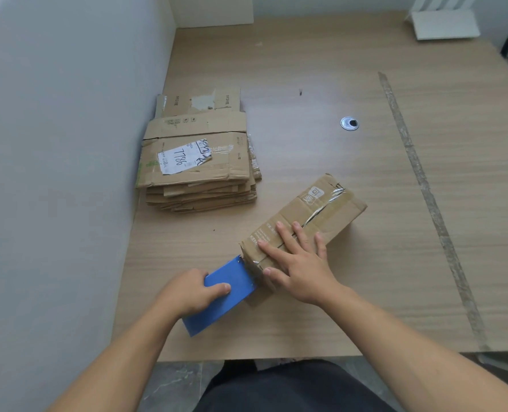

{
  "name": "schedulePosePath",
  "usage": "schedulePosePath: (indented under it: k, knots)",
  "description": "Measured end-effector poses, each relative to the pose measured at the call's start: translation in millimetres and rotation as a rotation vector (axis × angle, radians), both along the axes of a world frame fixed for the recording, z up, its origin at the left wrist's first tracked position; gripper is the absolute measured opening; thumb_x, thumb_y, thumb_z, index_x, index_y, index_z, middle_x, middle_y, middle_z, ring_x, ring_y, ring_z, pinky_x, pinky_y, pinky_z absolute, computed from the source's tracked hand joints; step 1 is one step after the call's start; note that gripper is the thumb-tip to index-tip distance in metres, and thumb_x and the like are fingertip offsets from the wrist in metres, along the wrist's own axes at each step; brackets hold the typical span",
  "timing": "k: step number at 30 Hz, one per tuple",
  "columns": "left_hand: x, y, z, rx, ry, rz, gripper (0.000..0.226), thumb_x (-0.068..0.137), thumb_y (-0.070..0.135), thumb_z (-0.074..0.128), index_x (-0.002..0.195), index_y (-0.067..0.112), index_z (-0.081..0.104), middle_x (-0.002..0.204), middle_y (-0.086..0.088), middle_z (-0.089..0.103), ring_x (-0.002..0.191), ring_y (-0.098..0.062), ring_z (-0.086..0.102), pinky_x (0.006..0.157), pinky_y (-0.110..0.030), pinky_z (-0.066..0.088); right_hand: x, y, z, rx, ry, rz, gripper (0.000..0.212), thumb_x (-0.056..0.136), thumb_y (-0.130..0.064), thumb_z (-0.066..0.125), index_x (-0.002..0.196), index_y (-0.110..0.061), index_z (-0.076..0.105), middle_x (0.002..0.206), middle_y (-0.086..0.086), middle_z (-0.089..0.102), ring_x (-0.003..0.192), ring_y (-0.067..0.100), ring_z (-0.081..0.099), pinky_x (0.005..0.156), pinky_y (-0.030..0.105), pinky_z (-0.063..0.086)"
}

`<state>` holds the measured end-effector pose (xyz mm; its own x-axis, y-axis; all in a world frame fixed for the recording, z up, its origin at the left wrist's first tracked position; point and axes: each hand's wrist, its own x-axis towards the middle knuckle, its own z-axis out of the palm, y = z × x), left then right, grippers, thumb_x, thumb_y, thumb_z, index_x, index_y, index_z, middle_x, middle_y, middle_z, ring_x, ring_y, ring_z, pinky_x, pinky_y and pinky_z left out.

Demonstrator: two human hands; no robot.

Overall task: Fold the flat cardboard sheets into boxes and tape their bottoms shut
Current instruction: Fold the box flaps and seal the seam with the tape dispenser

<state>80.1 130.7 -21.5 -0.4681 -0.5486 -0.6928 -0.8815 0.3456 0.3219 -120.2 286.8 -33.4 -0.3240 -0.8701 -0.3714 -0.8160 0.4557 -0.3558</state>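
A folded cardboard box lies on the wooden table with its flap seam facing up and clear tape along that seam. My right hand lies flat on the near part of the box, fingers spread over the seam. My left hand grips a blue tape dispenser, whose front end touches the near end of the box. A stack of flat cardboard sheets lies against the wall at the left, the top one bearing a white label marked 7786.
A grey wall borders the table on the left. A round metal cable hole sits in the table's middle. A long strip of old tape runs along the table at the right. A white object stands at the far right corner.
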Motion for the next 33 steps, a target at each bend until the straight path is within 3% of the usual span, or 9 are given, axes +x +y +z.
schedulePosePath:
  k: [5,10,15,20,25,29,31,33]
  knots:
    - [-18,6,-4,0.005,-0.030,0.029,0.039,0.082,0.060,0.062,0.087,0.022,0.064,0.087,0.002,0.070,0.080,-0.016,0.066,0.071,-0.031,0.050,0,0,-1,-0.010,0.006,-0.014,0.058,0.094,-0.065,0.037,0.147,-0.060,0.013,0.163,-0.014,-0.017,0.147,0.016,-0.027,0.112,0.054,-0.020]
    - [-22,8,-3,0.000,-0.072,0.085,0.042,0.078,0.063,0.063,0.086,0.022,0.066,0.087,0.002,0.070,0.080,-0.018,0.067,0.074,-0.032,0.052,2,-2,-1,0.000,0.004,-0.024,0.076,0.072,-0.077,0.008,0.146,-0.061,0.010,0.162,-0.015,-0.019,0.146,0.015,-0.029,0.111,0.052,-0.023]
    - [-31,22,4,-0.167,-0.137,0.102,0.048,0.075,0.068,0.056,0.081,0.021,0.063,0.080,0.003,0.067,0.076,-0.020,0.064,0.064,-0.030,0.047,1,-3,2,0.021,0.037,-0.011,0.059,0.094,-0.067,0.032,0.147,-0.060,0.008,0.162,-0.012,-0.020,0.146,0.018,-0.029,0.113,0.055,-0.021]
    - [-43,35,12,-0.310,-0.172,0.029,0.038,0.083,0.059,0.055,0.091,0.022,0.060,0.099,-0.002,0.068,0.095,-0.026,0.065,0.070,-0.030,0.045,2,-3,4,0.022,0.090,0.029,0.071,0.089,-0.073,0.038,0.148,-0.059,0.002,0.162,-0.010,-0.023,0.146,0.020,-0.030,0.112,0.056,-0.020]
    - [-4,22,24,-0.365,0.046,0.066,0.035,0.084,0.061,0.055,0.091,0.027,0.051,0.086,0.006,0.061,0.081,-0.022,0.059,0.065,-0.034,0.045,-18,0,4,-0.037,0.058,0.029,0.076,0.085,-0.072,0.049,0.150,-0.054,0.014,0.164,-0.010,-0.012,0.148,0.018,-0.024,0.115,0.056,-0.017]
    - [34,16,26,-0.498,0.344,-0.085,0.042,0.085,0.060,0.057,0.108,0.025,0.053,0.085,0.008,0.060,0.078,-0.022,0.050,0.069,-0.034,0.038,-24,5,7,-0.133,0.049,0.064,0.078,0.081,-0.078,0.038,0.151,-0.047,0.024,0.165,-0.009,0.002,0.150,0.019,-0.017,0.118,0.053,-0.013]
    - [43,15,21,-0.632,0.515,-0.190,0.047,0.081,0.061,0.051,0.111,0.025,0.053,0.078,0.008,0.058,0.074,-0.021,0.048,0.071,-0.033,0.041,-24,9,9,-0.282,-0.026,0.036,0.078,0.080,-0.075,0.031,0.149,-0.040,0.035,0.163,-0.007,0.016,0.152,0.018,-0.007,0.122,0.048,-0.001]
    - [45,16,20,-0.789,0.679,-0.242,0.041,0.082,0.055,0.053,0.109,0.024,0.053,0.075,0.006,0.058,0.073,-0.019,0.048,0.077,-0.031,0.044,-23,12,14,-0.438,-0.136,-0.004,0.068,0.086,-0.066,0.042,0.145,-0.032,0.045,0.158,-0.006,0.031,0.151,0.014,0.005,0.121,0.037,0.012]
